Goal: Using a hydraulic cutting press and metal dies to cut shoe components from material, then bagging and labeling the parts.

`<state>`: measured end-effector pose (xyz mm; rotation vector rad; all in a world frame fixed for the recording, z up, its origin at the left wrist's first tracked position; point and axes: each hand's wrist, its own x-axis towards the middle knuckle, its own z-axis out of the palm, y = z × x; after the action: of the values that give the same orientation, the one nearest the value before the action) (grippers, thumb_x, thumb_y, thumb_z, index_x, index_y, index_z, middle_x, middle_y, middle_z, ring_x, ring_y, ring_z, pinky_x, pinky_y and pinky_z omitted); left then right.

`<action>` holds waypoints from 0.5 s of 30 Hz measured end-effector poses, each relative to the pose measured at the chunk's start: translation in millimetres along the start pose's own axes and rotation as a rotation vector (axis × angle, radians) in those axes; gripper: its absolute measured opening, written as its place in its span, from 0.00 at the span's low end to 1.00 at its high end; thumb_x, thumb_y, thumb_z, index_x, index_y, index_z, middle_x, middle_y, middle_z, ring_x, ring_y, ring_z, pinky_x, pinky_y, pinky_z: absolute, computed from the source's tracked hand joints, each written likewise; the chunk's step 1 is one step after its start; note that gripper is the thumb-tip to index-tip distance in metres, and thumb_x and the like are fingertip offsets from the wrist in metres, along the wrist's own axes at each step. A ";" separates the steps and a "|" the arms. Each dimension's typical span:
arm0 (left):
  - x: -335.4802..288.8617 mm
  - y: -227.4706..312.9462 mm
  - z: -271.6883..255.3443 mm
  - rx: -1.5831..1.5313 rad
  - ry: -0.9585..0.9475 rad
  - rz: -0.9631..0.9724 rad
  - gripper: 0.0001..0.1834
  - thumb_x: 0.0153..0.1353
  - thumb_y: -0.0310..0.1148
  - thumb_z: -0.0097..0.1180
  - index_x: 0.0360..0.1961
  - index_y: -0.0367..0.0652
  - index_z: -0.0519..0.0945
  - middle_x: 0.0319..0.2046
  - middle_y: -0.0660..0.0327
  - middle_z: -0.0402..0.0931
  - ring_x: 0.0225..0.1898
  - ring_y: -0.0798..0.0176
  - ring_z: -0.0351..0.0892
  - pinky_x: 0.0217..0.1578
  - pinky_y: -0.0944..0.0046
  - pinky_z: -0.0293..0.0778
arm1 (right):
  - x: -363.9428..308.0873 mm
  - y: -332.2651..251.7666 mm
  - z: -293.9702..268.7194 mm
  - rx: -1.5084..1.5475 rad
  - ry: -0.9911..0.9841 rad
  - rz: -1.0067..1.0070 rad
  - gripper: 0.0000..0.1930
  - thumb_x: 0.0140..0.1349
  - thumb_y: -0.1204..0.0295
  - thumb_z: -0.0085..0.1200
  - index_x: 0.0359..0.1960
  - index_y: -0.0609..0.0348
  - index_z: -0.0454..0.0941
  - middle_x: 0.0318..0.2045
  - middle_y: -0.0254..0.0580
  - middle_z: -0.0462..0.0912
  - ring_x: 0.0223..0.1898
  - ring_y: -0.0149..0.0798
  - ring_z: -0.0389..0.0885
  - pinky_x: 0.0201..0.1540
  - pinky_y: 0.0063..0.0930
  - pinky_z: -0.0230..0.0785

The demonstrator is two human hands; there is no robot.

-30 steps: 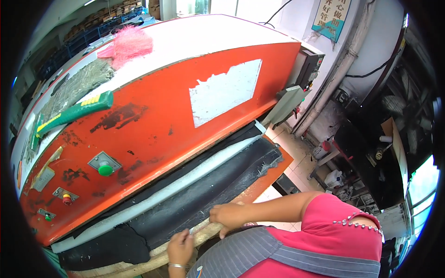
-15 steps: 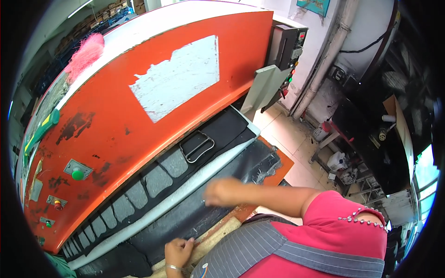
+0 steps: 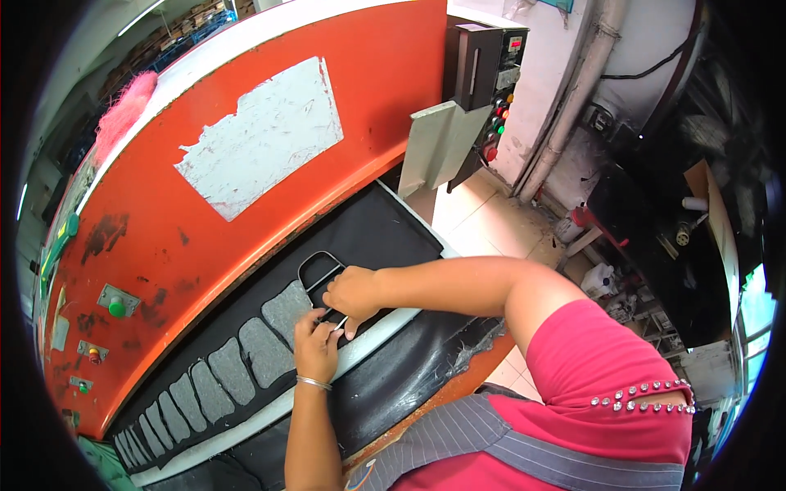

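A metal cutting die, a thin rounded frame with a crossbar, lies at the right end of a row of grey cut shapes in black fabric. My right hand closes over its right side and hides part of it. My left hand, wearing a bracelet, grips the die's near end with bent fingers. Whether the die rests flat or is tilted I cannot tell.
The orange press rises behind the fabric, with green and red buttons at its left. A pale rail edges the bed, and dark sheeting covers the ledge in front. A grey metal plate juts out at the right end.
Both hands have moved forward from near my body onto the die. The view has shifted, so the press appears farther left.
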<state>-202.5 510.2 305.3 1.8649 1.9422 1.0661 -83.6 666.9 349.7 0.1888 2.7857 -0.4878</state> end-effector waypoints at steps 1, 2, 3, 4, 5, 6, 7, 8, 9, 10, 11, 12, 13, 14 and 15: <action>-4.6 -0.7 1.8 0.010 0.008 -0.012 0.09 0.45 0.23 0.65 0.29 0.40 0.79 0.45 0.51 0.73 0.43 0.50 0.73 0.42 0.57 0.71 | 2.2 -0.2 -3.2 -0.010 -0.077 -0.061 0.37 0.48 0.43 0.61 0.45 0.67 0.74 0.43 0.55 0.78 0.48 0.52 0.77 0.50 0.42 0.68; -10.9 -0.4 4.8 -0.035 -0.001 -0.011 0.08 0.45 0.21 0.64 0.28 0.39 0.79 0.45 0.51 0.73 0.45 0.49 0.72 0.45 0.57 0.70 | 2.5 1.8 0.0 -0.013 -0.120 -0.113 0.38 0.50 0.41 0.58 0.47 0.67 0.73 0.44 0.56 0.78 0.49 0.53 0.77 0.50 0.42 0.69; -13.6 0.6 5.4 -0.076 -0.004 -0.013 0.08 0.45 0.20 0.64 0.27 0.37 0.78 0.45 0.51 0.73 0.47 0.48 0.71 0.47 0.56 0.69 | 5.4 2.2 -0.8 -0.008 -0.172 -0.149 0.38 0.51 0.42 0.58 0.49 0.67 0.72 0.45 0.56 0.77 0.50 0.53 0.76 0.51 0.42 0.68; -16.0 1.7 7.1 -0.101 -0.004 -0.009 0.06 0.45 0.20 0.63 0.27 0.38 0.79 0.45 0.51 0.73 0.48 0.48 0.71 0.48 0.56 0.68 | 7.3 3.7 -0.9 0.004 -0.226 -0.162 0.38 0.51 0.42 0.59 0.50 0.67 0.72 0.45 0.56 0.77 0.50 0.53 0.76 0.51 0.42 0.68; -17.1 4.0 10.3 -0.123 -0.005 -0.025 0.06 0.46 0.20 0.62 0.27 0.39 0.80 0.45 0.51 0.73 0.47 0.48 0.71 0.48 0.56 0.68 | 7.9 4.7 -1.1 0.020 -0.285 -0.175 0.38 0.51 0.42 0.59 0.51 0.66 0.71 0.46 0.56 0.77 0.50 0.53 0.76 0.51 0.42 0.68; -17.0 5.1 13.1 -0.140 -0.007 -0.031 0.06 0.46 0.21 0.62 0.27 0.39 0.80 0.45 0.51 0.73 0.47 0.49 0.71 0.47 0.56 0.68 | 8.4 7.7 -0.9 0.035 -0.320 -0.174 0.38 0.51 0.43 0.59 0.52 0.66 0.70 0.45 0.56 0.78 0.50 0.53 0.77 0.52 0.42 0.68; -16.5 10.6 12.1 -0.156 -0.010 -0.040 0.06 0.47 0.21 0.62 0.27 0.39 0.80 0.45 0.51 0.73 0.46 0.49 0.71 0.46 0.56 0.68 | 7.6 8.4 -2.5 0.046 -0.358 -0.175 0.39 0.51 0.43 0.59 0.52 0.66 0.70 0.45 0.57 0.78 0.48 0.54 0.78 0.51 0.43 0.68; -17.5 16.6 8.2 -0.133 -0.004 -0.043 0.05 0.47 0.21 0.62 0.28 0.40 0.81 0.44 0.52 0.73 0.45 0.50 0.71 0.45 0.58 0.68 | 7.6 6.0 -4.4 0.046 -0.366 -0.193 0.39 0.50 0.43 0.59 0.52 0.66 0.71 0.44 0.57 0.78 0.47 0.54 0.78 0.51 0.43 0.68; -20.8 15.0 10.8 -0.161 -0.014 -0.074 0.05 0.48 0.22 0.62 0.27 0.40 0.81 0.45 0.53 0.72 0.44 0.52 0.71 0.44 0.59 0.69 | 6.7 5.6 -5.6 0.045 -0.373 -0.204 0.39 0.50 0.43 0.60 0.51 0.66 0.71 0.43 0.57 0.78 0.47 0.55 0.78 0.50 0.43 0.68; -23.2 14.9 9.6 -0.147 -0.007 -0.108 0.05 0.48 0.22 0.62 0.27 0.40 0.81 0.45 0.53 0.72 0.44 0.52 0.71 0.44 0.59 0.69 | 8.6 4.4 -6.5 0.050 -0.384 -0.239 0.39 0.50 0.43 0.60 0.51 0.66 0.71 0.43 0.57 0.78 0.47 0.55 0.78 0.50 0.43 0.68; -25.5 14.9 8.6 -0.165 -0.007 -0.107 0.04 0.48 0.22 0.63 0.27 0.40 0.81 0.45 0.54 0.72 0.43 0.53 0.71 0.43 0.60 0.69 | 11.1 3.2 -6.0 0.045 -0.388 -0.238 0.38 0.50 0.43 0.60 0.51 0.66 0.71 0.42 0.56 0.79 0.46 0.56 0.78 0.50 0.43 0.69; -26.0 14.9 9.0 -0.184 -0.006 -0.103 0.04 0.48 0.23 0.63 0.27 0.40 0.81 0.45 0.55 0.71 0.42 0.54 0.71 0.43 0.61 0.69 | 12.0 3.6 -5.2 0.037 -0.390 -0.236 0.38 0.49 0.43 0.60 0.50 0.66 0.72 0.42 0.56 0.79 0.45 0.56 0.79 0.50 0.44 0.69; -25.3 13.0 8.1 -0.175 -0.007 -0.073 0.05 0.47 0.23 0.63 0.27 0.41 0.81 0.45 0.55 0.71 0.41 0.55 0.70 0.43 0.60 0.69 | 12.3 4.0 -5.1 0.022 -0.325 -0.258 0.36 0.48 0.43 0.61 0.47 0.65 0.75 0.37 0.54 0.82 0.42 0.55 0.81 0.47 0.43 0.71; -24.4 12.7 8.3 -0.170 -0.010 -0.074 0.05 0.47 0.23 0.63 0.28 0.41 0.81 0.45 0.55 0.71 0.40 0.55 0.70 0.43 0.60 0.68 | 12.8 5.6 -6.5 0.025 -0.343 -0.261 0.36 0.49 0.43 0.61 0.47 0.66 0.75 0.37 0.55 0.82 0.43 0.55 0.81 0.47 0.43 0.71; -21.3 12.5 11.4 -0.170 -0.016 -0.070 0.05 0.47 0.24 0.64 0.28 0.41 0.81 0.45 0.56 0.71 0.39 0.55 0.70 0.42 0.60 0.68 | 11.5 8.5 -10.7 0.028 -0.363 -0.256 0.35 0.49 0.44 0.60 0.46 0.66 0.75 0.37 0.55 0.82 0.43 0.55 0.81 0.47 0.43 0.71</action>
<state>-182.5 492.8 298.8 1.6977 1.8315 1.1526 -95.9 679.4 353.0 -0.2320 2.4554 -0.5593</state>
